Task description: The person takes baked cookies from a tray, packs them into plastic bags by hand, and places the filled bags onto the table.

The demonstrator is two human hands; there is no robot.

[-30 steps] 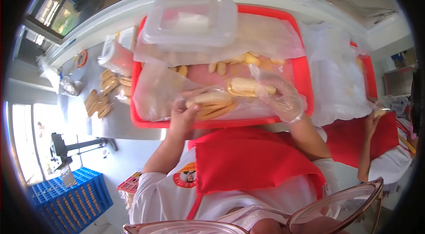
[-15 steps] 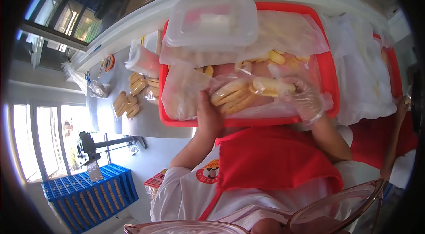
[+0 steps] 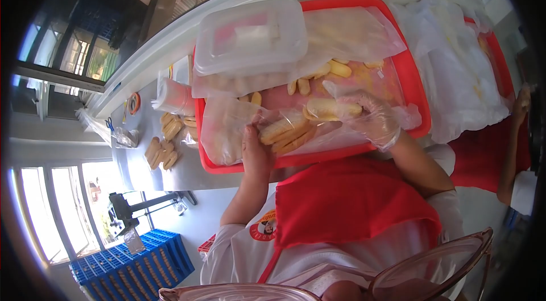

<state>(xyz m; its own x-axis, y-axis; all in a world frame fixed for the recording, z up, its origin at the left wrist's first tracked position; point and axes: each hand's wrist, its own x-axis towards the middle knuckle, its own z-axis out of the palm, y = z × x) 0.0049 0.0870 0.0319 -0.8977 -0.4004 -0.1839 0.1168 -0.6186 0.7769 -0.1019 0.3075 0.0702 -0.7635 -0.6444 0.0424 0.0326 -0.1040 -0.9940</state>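
My bare left hand (image 3: 257, 144) is closed on a clear plastic bag (image 3: 269, 120) that holds several finger-shaped biscuits (image 3: 290, 137). My right hand (image 3: 378, 122), in a clear plastic glove, grips pale biscuits (image 3: 331, 108) at the mouth of the bag. Both hands are over the near part of a red tray (image 3: 418, 93) lined with translucent sheets. More loose biscuits (image 3: 340, 69) lie in the middle of the tray. A translucent lidded container (image 3: 250, 36) sits on its far left part.
Left of the tray lie bagged biscuits (image 3: 162, 153), a stack of plastic bags (image 3: 173, 97), orange tape (image 3: 133, 103) and scissors (image 3: 110, 124). Blue crates (image 3: 133, 267) stand at lower left. On the right are white plastic sheets (image 3: 455, 67), another red tray (image 3: 500, 67) and a co-worker's arm (image 3: 512, 147).
The view has shifted and tilted. Both hands remain at the bag; the pale biscuits are still at its mouth. The co-worker's arm at right has moved nearer the view's edge.
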